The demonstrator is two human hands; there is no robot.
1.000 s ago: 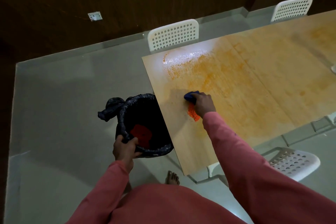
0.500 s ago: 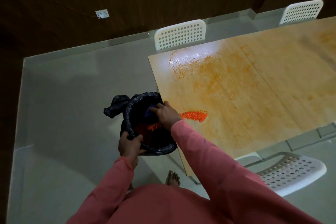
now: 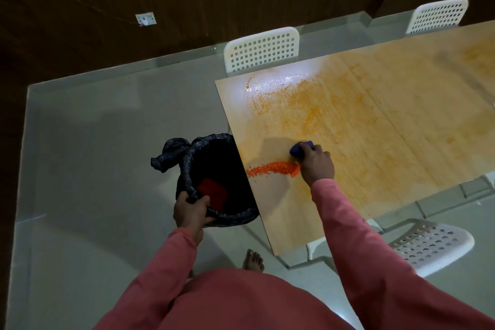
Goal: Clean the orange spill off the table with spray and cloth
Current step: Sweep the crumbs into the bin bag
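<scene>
A light wooden table (image 3: 401,104) carries a wide orange smear (image 3: 308,104) and a bright orange line of gathered spill (image 3: 273,168) near its left edge. My right hand (image 3: 317,162) presses a bunched blue cloth (image 3: 301,148) on the tabletop at the right end of that line. My left hand (image 3: 191,210) grips the rim of a bin lined with a black bag (image 3: 214,179), held against the table's left edge. Orange-red matter (image 3: 213,193) lies inside the bin. No spray bottle is visible.
White perforated chairs stand at the far side (image 3: 262,48), the far right (image 3: 436,15) and the near right (image 3: 428,245) of the table. Grey floor (image 3: 93,155) spreads to the left. A bare foot (image 3: 253,260) stands near the table's corner. Dark wall panels run behind.
My right hand with the cloth went from the table to the bin's mouth, then came back onto the table. The orange pile is now drawn out into a line reaching the table's left edge.
</scene>
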